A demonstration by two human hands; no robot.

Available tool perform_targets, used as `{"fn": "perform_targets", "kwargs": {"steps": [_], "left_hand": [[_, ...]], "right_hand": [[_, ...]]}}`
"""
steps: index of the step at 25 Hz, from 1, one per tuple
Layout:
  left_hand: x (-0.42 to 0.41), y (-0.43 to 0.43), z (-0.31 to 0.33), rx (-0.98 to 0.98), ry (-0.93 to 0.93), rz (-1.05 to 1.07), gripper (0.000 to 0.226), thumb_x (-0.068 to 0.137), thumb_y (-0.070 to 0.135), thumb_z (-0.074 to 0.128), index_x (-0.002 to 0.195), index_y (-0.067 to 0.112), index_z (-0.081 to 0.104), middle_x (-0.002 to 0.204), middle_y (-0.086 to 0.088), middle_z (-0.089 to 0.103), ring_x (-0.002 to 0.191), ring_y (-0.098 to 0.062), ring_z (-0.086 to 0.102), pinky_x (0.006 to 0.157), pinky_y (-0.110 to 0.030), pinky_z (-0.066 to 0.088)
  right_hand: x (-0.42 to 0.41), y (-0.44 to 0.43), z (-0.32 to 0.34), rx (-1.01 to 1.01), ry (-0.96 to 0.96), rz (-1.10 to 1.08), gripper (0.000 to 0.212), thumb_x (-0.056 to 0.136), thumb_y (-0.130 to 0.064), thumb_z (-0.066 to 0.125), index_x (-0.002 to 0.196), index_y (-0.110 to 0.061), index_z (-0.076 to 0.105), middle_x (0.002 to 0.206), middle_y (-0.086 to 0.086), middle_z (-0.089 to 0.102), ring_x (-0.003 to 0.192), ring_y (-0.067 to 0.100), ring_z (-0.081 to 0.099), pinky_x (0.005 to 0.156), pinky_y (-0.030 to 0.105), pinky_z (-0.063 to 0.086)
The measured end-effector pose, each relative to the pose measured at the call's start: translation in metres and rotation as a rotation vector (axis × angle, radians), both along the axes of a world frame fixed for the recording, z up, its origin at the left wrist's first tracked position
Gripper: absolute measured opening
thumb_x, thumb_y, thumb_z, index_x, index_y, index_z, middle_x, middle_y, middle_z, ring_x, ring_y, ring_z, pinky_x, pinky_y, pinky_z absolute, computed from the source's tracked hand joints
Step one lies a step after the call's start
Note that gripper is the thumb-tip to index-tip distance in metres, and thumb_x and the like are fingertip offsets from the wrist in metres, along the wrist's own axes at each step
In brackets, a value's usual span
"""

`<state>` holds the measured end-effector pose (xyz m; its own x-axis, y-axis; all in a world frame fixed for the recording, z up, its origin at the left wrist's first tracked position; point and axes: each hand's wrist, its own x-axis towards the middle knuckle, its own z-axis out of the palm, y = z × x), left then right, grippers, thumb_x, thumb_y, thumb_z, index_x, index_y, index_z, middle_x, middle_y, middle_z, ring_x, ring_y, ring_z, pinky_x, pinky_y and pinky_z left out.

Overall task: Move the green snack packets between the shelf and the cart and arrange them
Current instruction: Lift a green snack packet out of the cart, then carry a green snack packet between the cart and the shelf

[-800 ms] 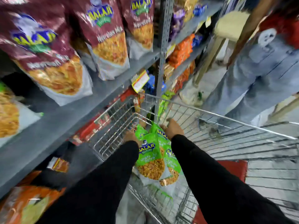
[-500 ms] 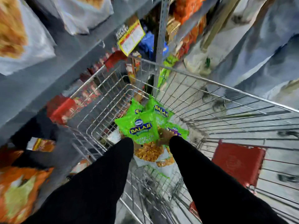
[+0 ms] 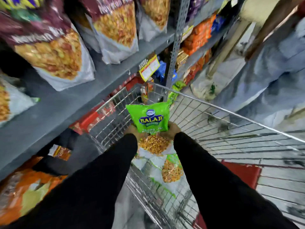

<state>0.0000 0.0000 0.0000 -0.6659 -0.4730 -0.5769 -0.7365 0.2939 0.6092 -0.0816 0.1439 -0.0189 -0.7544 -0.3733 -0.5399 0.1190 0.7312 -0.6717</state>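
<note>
A green snack packet point(image 3: 151, 119) stands upright over the wire cart point(image 3: 231, 113), held from both sides. My left hand point(image 3: 132, 129) grips its left edge and my right hand point(image 3: 173, 128) grips its right edge; both are mostly hidden by the packet and my black sleeves. Whether more packets sit behind the front one in my grip I cannot tell. Another green packet point(image 3: 171, 169) lies lower in the cart between my forearms. The grey shelf point(image 3: 69, 103) runs along the left, above and beside the cart.
Large maroon snack bags point(image 3: 54, 47) stand on the grey shelf. A yellow price tag point(image 3: 149, 67) hangs from its edge. Orange packets point(image 3: 198, 37) fill shelves further back. A person in light jeans point(image 3: 272, 71) stands at the right. The cart's red seat flap point(image 3: 239, 174) is near my right arm.
The fanned bunch of green packets is now gathered into one upright stack between my hands, raised slightly. The view has tilted back up toward the shelf.
</note>
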Motion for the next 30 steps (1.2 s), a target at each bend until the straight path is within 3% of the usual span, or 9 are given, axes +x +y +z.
{"fn": "perform_targets", "kwargs": {"steps": [4, 8, 10, 12, 15, 19, 23, 27, 30], "left_hand": [[0.005, -0.029, 0.089, 0.002, 0.325, 0.068, 0.053, 0.072, 0.000, 0.076, 0.120, -0.006, 0.056, 0.125, -0.028, 0.060, 0.110, -0.029, 0.060, 0.090, -0.047, 0.050], [0.041, -0.060, 0.184, -0.078, 0.537, 0.143, 0.051, 0.072, 0.003, 0.076, 0.118, -0.006, 0.057, 0.122, -0.026, 0.063, 0.108, -0.028, 0.061, 0.092, -0.034, 0.049], [0.077, -0.087, 0.232, -0.144, 0.655, 0.209, 0.054, 0.071, 0.004, 0.077, 0.120, -0.003, 0.057, 0.123, -0.025, 0.063, 0.113, -0.031, 0.060, 0.092, -0.034, 0.046], [0.125, -0.118, 0.266, -0.246, 0.699, 0.301, 0.053, 0.074, 0.008, 0.076, 0.121, -0.002, 0.056, 0.124, -0.022, 0.062, 0.116, -0.031, 0.058, 0.089, -0.028, 0.040], [0.206, -0.170, 0.291, -0.287, 0.743, 0.462, 0.049, 0.075, 0.009, 0.075, 0.119, -0.003, 0.056, 0.122, -0.020, 0.063, 0.113, -0.029, 0.060, 0.087, -0.029, 0.045], [0.338, -0.237, 0.294, -0.318, 0.736, 0.677, 0.047, 0.076, 0.001, 0.072, 0.119, -0.006, 0.055, 0.117, -0.017, 0.064, 0.098, -0.018, 0.060, 0.073, -0.019, 0.052], [0.458, -0.268, 0.287, -0.402, 0.649, 0.877, 0.039, 0.080, 0.001, 0.068, 0.116, -0.011, 0.058, 0.113, -0.024, 0.064, 0.080, -0.004, 0.056, 0.046, -0.001, 0.040], [0.535, -0.276, 0.268, -0.354, 0.612, 1.059, 0.044, 0.082, 0.005, 0.066, 0.122, -0.008, 0.053, 0.120, -0.019, 0.061, 0.105, -0.024, 0.062, 0.075, -0.020, 0.050], [0.555, -0.269, 0.253, -0.261, 0.599, 1.135, 0.062, 0.085, 0.013, 0.064, 0.137, -0.005, 0.035, 0.132, -0.008, 0.044, 0.107, -0.010, 0.065, 0.093, -0.019, 0.049]], "right_hand": [[0.011, -0.024, 0.106, -0.150, 0.159, 0.007, 0.049, 0.073, -0.004, 0.073, 0.118, 0.005, 0.057, 0.121, 0.026, 0.062, 0.097, 0.022, 0.057, 0.081, 0.028, 0.046], [0.038, -0.060, 0.201, -0.369, 0.207, 0.038, 0.053, 0.073, 0.008, 0.069, 0.123, 0.009, 0.051, 0.127, 0.026, 0.057, 0.095, 0.011, 0.056, 0.080, 0.022, 0.047], [0.058, -0.098, 0.242, -0.472, 0.193, 0.131, 0.051, 0.075, 0.009, 0.066, 0.123, 0.008, 0.049, 0.121, 0.021, 0.061, 0.065, -0.002, 0.065, 0.065, 0.014, 0.054], [0.085, -0.145, 0.275, -0.506, 0.186, 0.255, 0.050, 0.076, 0.004, 0.067, 0.123, 0.006, 0.050, 0.116, 0.014, 0.062, 0.058, -0.002, 0.065, 0.062, 0.016, 0.057], [0.148, -0.218, 0.306, -0.543, 0.165, 0.430, 0.055, 0.074, -0.010, 0.072, 0.124, 0.001, 0.051, 0.123, 0.016, 0.060, 0.095, 0.019, 0.061, 0.096, 0.037, 0.049], [0.261, -0.310, 0.313, -0.600, 0.132, 0.619, 0.049, 0.077, -0.007, 0.069, 0.122, 0.003, 0.052, 0.117, 0.014, 0.061, 0.084, 0.012, 0.064, 0.066, 0.020, 0.053], [0.375, -0.378, 0.289, -0.637, 0.063, 0.752, 0.052, 0.072, -0.011, 0.075, 0.119, 0.001, 0.056, 0.112, 0.013, 0.063, 0.070, 0.009, 0.066, 0.068, 0.023, 0.054], [0.462, -0.409, 0.266, -0.573, 0.114, 0.818, 0.057, 0.068, -0.018, 0.079, 0.116, 0.002, 0.056, 0.111, 0.014, 0.064, 0.102, 0.025, 0.061, 0.080, 0.031, 0.044], [0.489, -0.421, 0.251, -0.508, 0.148, 0.824, 0.050, 0.069, -0.021, 0.078, 0.110, 0.002, 0.059, 0.109, 0.017, 0.067, 0.103, 0.030, 0.063, 0.086, 0.038, 0.051]]}}
